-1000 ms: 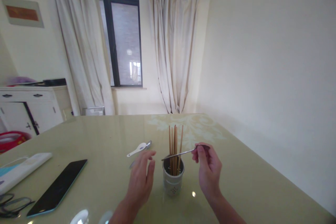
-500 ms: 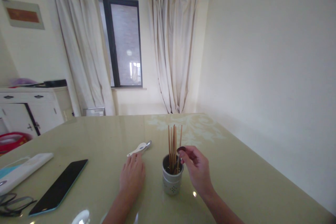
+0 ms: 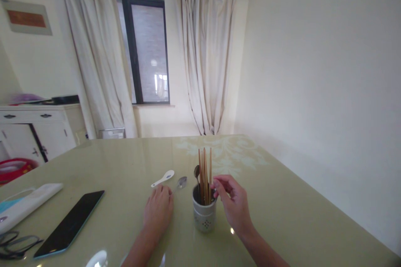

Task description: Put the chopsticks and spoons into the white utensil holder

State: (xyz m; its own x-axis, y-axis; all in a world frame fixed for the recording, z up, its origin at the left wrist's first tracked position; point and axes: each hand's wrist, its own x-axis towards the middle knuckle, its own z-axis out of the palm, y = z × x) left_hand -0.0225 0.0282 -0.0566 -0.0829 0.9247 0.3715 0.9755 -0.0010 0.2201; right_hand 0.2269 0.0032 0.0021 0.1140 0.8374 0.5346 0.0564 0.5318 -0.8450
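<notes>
A grey holder with a pattern of small holes stands upright, with several wooden chopsticks and a dark spoon in it. My right hand is at the holder's right rim, close to the chopsticks; its fingers are bent and slightly apart, with nothing visible in them. On the table, my left hand lies palm down, its fingers over the handle of a metal spoon whose bowl points away to the right. Just beyond those fingers lies a white ceramic spoon.
At the left of the glossy green table lie a black phone-like slab, a white elongated object and glasses. A white cabinet is behind them. The right table edge runs along a wall.
My right hand has let go of the dark spoon, which now leans at the holder's left side. The metal spoon has shifted toward me, away from the ceramic spoon, under my left fingers.
</notes>
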